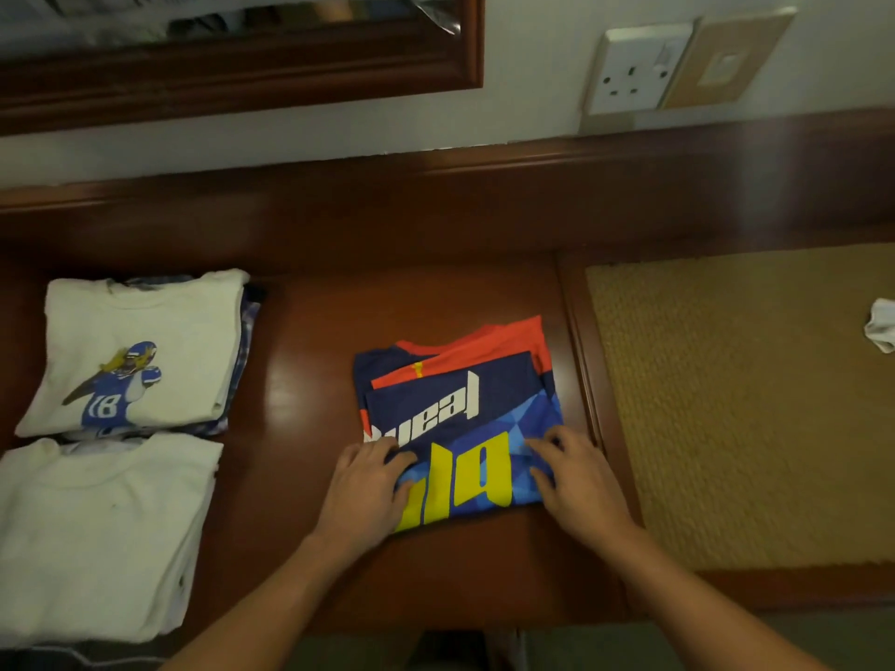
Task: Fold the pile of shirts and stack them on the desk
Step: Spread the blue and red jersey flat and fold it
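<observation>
1. Mid-table (310,341): folded jersey (465,409), lying flat.
2. On its near edge: left grip (368,481) at the left corner, right grip (576,481) at the right corner, both pressing down.
3. Over to the left, well apart from the jersey: far stack (140,351) behind, near stack (97,525) in front, edge to edge.
4. Right of the jersey: mat (741,428), small cloth (881,326) at its far right edge.
5. Behind, up on the wall: mirror (242,75) left, socket (634,70) right.

Two hands are in view, the left hand (365,481) and the right hand (576,477), both on one folded jersey (465,409). Left of the left hand are two piles of folded shirts, a far stack (140,351) and a near stack (101,530); the shirts in each cannot be counted. Right of the right hand lie one woven mat (746,404) and one white cloth (882,326). Beyond the hands are one wall socket (634,70), one blank plate (721,60) and one mirror (242,75).
</observation>
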The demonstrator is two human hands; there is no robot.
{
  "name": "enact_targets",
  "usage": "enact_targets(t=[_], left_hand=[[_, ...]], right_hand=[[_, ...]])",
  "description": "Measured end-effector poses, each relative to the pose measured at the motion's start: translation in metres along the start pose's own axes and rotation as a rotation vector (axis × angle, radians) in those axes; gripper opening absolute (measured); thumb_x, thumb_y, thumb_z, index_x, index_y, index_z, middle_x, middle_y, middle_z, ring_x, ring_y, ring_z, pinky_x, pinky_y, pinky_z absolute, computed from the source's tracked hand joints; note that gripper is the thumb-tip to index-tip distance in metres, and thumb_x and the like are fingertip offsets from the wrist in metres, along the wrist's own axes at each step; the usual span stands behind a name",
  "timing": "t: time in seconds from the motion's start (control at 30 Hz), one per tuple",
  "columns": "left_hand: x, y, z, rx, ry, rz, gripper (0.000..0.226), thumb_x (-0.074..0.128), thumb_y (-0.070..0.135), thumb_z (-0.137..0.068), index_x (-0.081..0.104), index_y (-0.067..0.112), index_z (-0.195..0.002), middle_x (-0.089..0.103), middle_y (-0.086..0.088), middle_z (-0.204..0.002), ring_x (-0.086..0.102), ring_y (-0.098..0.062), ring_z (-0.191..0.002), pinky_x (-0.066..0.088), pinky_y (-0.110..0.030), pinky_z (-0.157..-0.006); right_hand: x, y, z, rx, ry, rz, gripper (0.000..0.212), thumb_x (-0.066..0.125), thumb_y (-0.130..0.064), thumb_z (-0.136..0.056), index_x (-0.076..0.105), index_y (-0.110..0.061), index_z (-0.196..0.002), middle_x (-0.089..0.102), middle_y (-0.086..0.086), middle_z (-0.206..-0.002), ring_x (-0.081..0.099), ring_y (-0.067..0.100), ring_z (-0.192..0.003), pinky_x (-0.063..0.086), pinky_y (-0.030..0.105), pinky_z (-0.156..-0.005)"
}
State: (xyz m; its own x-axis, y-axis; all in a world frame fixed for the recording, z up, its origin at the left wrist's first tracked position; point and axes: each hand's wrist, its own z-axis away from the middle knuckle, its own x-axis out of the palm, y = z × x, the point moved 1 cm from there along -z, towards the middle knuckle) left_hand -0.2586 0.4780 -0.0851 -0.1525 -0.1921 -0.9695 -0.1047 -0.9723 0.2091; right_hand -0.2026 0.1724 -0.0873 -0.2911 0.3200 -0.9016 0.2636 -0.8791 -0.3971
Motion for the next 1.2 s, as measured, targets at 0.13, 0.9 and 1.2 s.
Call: enact_targets(t=[0.13,0.9,1.2], left_hand=[[-0.002,0.007,-0.007,-0.152,-0.017,0.026,0.043,0.067,0.025,-0.086,0.064,0.026,-0.129,0.057,0.000,-0.126,0.055,-0.025,-0.117,0.044,-0.047,-0.104],[-0.012,0.030,-0.148,0.425,-0.210,-0.267,0.055,0.052,0.030,-0.097,0.040,0.044,-0.149,0.023,0.009,-0.167,0.030,-0.017,-0.149,0.022,-0.063,-0.113],[-0.024,-0.028,-0.124,-0.187,-0.406,-0.081,0.053,0.049,0.015,-0.092,0.044,0.011,-0.145,0.046,-0.022,-0.137,0.049,-0.040,-0.122,0.044,-0.043,-0.099]], right_hand=[[-0.006,-0.005,0.002,0.291,-0.034,0.006,0.060,0.067,-0.039,-0.093,0.049,-0.020,-0.146,0.050,0.010,-0.132,0.051,0.029,-0.117,0.049,0.041,-0.098],[-0.008,0.006,-0.021,0.363,0.027,-0.045,0.031,0.078,-0.025,-0.083,0.067,-0.018,-0.111,0.067,0.005,-0.103,0.065,0.028,-0.095,0.055,0.040,-0.078],[0.007,-0.068,-0.030,-0.316,0.022,0.178,0.040,0.050,-0.040,-0.089,0.058,-0.040,-0.128,0.058,-0.006,-0.127,0.053,0.025,-0.098,0.046,0.041,-0.075]])
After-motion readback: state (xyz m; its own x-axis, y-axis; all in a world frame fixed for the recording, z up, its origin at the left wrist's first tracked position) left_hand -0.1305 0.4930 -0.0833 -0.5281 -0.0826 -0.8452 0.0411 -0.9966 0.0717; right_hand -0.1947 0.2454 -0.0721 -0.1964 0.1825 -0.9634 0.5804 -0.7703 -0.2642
